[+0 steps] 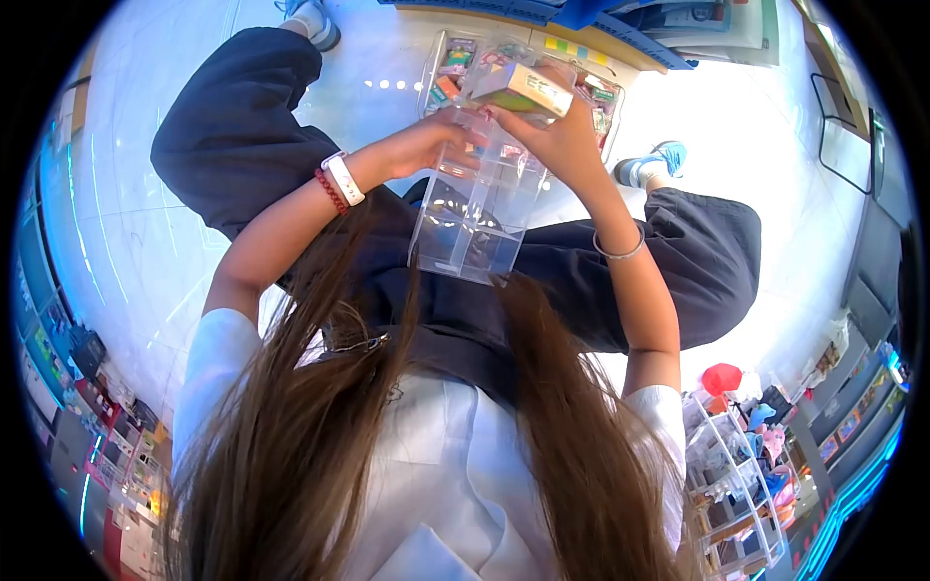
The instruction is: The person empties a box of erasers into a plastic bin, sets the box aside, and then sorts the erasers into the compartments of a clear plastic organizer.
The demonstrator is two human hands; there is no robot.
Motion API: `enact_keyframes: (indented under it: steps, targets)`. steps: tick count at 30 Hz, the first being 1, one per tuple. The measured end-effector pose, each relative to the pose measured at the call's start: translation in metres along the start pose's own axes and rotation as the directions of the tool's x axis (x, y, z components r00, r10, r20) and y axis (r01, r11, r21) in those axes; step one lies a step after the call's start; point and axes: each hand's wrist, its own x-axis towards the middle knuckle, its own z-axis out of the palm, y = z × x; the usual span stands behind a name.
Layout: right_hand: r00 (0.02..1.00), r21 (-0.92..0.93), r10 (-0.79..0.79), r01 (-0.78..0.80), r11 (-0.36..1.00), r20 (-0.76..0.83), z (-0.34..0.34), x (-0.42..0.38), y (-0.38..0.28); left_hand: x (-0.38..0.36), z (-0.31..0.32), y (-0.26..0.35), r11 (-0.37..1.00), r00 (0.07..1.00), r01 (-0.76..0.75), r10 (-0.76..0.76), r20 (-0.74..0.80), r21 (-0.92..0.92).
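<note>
A clear plastic box [472,218] with divided compartments stands tilted over my lap. My left hand [431,145] grips its upper left side, and some of the fingers show through the plastic. At the box's top end, my right hand [562,136] is closed around a small yellow, green and white carton [525,89]. The right thumb reaches to the rim of the clear box. Beyond the hands, a clear tray [426,87] on the floor holds several small colourful packets [455,66], partly hidden by the carton and right hand.
Blue bins [581,15] stand at the far edge, with wrapped items at their right. My spread legs flank the work on a shiny white floor [116,165]. Behind me at the right is a white wire rack [741,474] with plush-like goods.
</note>
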Motion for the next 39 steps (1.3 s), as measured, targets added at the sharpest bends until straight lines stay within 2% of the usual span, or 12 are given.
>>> enact_keyframes:
  steps: [4,9,13,15,16,19,25,28,30,34,36,39]
  targets:
    - [0.999,0.07,0.022,-0.024,0.997,0.036,0.008,-0.001,0.004,0.001,0.002,-0.002,0.999,1.0,0.019,-0.02,-0.018,-0.032]
    - [0.984,-0.146,-0.17,0.175,0.974,0.046,0.01,-0.002,0.017,0.002,-0.002,-0.006,0.999,1.0,-0.002,0.002,-0.006,-0.035]
    - [0.998,-0.203,-0.019,0.032,0.979,0.064,0.013,-0.007,0.016,0.004,-0.001,-0.007,0.998,1.0,-0.013,0.013,0.009,-0.054]
    - [0.983,-0.225,-0.184,0.185,0.957,0.025,0.017,-0.008,0.023,0.003,0.001,-0.008,0.999,1.0,-0.013,0.013,0.004,-0.053]
    - [0.983,-0.225,-0.183,0.184,0.957,0.024,0.017,-0.009,0.023,0.002,0.001,-0.007,0.999,1.0,-0.015,0.015,-0.003,-0.049]
    - [0.991,-0.191,-0.135,0.137,0.972,0.023,0.019,-0.012,0.018,0.002,0.002,-0.007,0.999,1.0,-0.012,0.011,-0.025,-0.046]
    - [0.996,0.066,-0.081,0.084,0.994,-0.044,0.017,-0.012,0.01,0.001,0.003,-0.004,0.998,0.999,-0.032,0.031,-0.017,-0.049]
    - [0.995,-0.005,-0.096,0.096,0.995,0.007,0.015,-0.015,0.013,-0.001,0.004,-0.003,0.997,0.998,-0.056,0.054,-0.03,-0.044]
    - [0.983,-0.181,-0.164,0.178,0.967,0.086,0.017,-0.018,0.021,-0.001,0.003,-0.003,0.997,0.998,-0.063,0.062,-0.027,-0.048]
    - [0.987,-0.278,-0.155,0.162,0.947,0.045,0.016,-0.021,0.018,0.002,-0.002,-0.006,0.994,0.998,-0.054,0.053,-0.021,-0.091]
    - [0.967,-0.392,-0.256,0.23,0.891,-0.014,0.008,-0.018,0.014,0.001,-0.002,-0.008,0.993,0.998,-0.055,0.054,-0.019,-0.109]
    - [0.952,-0.447,-0.301,0.247,0.86,-0.052,0.001,-0.012,0.016,-0.001,-0.001,-0.005,0.991,0.999,-0.054,0.053,-0.01,-0.123]
